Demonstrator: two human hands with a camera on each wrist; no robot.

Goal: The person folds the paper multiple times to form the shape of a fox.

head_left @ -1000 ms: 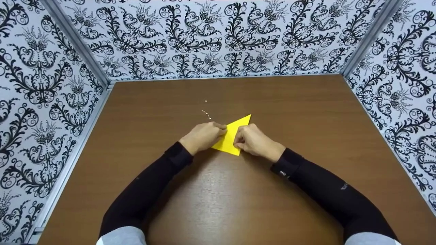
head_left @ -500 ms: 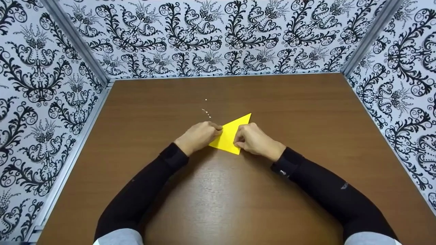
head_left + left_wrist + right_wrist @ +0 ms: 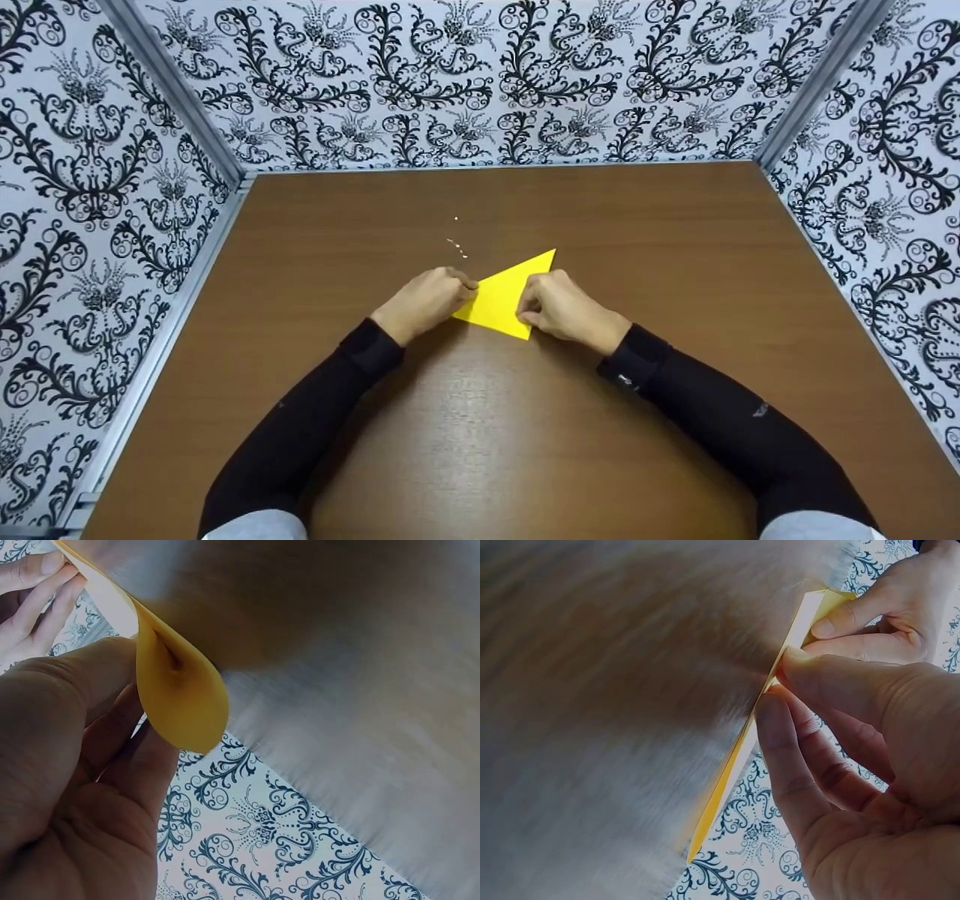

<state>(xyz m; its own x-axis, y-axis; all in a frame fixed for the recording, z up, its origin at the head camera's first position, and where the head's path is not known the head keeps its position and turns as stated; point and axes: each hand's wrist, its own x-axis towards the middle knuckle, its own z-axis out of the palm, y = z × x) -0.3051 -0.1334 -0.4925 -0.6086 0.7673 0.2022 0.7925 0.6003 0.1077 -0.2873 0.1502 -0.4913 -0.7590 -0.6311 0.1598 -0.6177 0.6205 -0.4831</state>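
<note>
A folded sheet of yellow paper (image 3: 499, 300) lies between my hands near the middle of the table, one pointed corner toward the back. My left hand (image 3: 427, 301) pinches its left part with thumb and fingers. Close to that hand, the paper (image 3: 184, 701) bends round in a rounded loop instead of lying flat. Near the right edge, my right hand (image 3: 566, 311) pinches the paper between thumb and fingertip. Seen edge-on in the right wrist view, the paper (image 3: 724, 791) shows its layers slightly parted. My fingers cover parts of both sides.
Several tiny white scraps (image 3: 458, 246) lie on the brown wooden table (image 3: 465, 435) behind my left hand. Walls with a black-and-white scroll pattern (image 3: 427, 82) enclose the back and both sides, with metal rails (image 3: 169, 97) at the corners.
My left hand has slid left along the paper, uncovering more of its yellow surface between the hands. My right hand has kept its place and its pinch.
</note>
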